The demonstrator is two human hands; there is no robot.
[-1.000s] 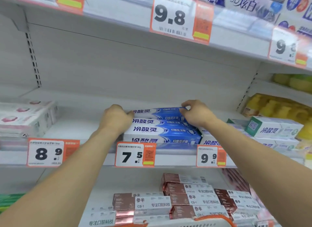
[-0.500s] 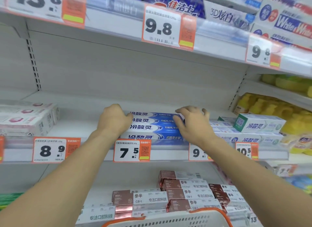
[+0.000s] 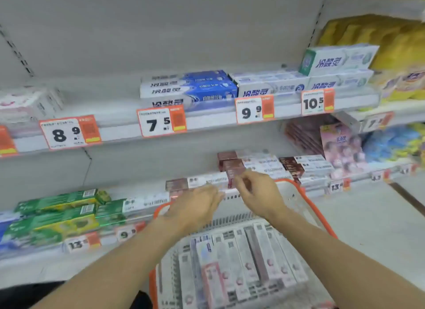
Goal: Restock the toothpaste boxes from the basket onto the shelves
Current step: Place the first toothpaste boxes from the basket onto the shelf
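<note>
Far left of my fingers, green boxes (image 3: 57,207) lie stacked on the lower shelf (image 3: 34,258), and above them a price tag reading 8.9 (image 3: 69,132) hangs on the upper shelf (image 3: 115,122); nearer, a 7.5 tag (image 3: 161,122) sits under a stack of blue toothpaste boxes (image 3: 188,88), well above both my hands; my left hand (image 3: 195,207) hovers over the far rim of the basket (image 3: 322,221), fingers straight and relaxed, holding nothing; just beside it my right hand (image 3: 259,193) hangs at the same height, fingers loosely bent; motion blur keeps me from telling whether its fingertips pinch anything; beyond my fingertips, brown-and-white boxes (image 3: 239,165) rest on the lower shelf; below my wrists, pink-and-white toothpaste boxes (image 3: 241,262) stand packed side by side in the basket; up and to the right of my fingers, white boxes (image 3: 271,85) fill the upper shelf above a 9.9 tag (image 3: 254,109) and a 10.5 tag (image 3: 317,103), one green-ended box (image 3: 338,59) lying on top; farthest right, yellow packs (image 3: 391,44) crowd the next bay.
</note>
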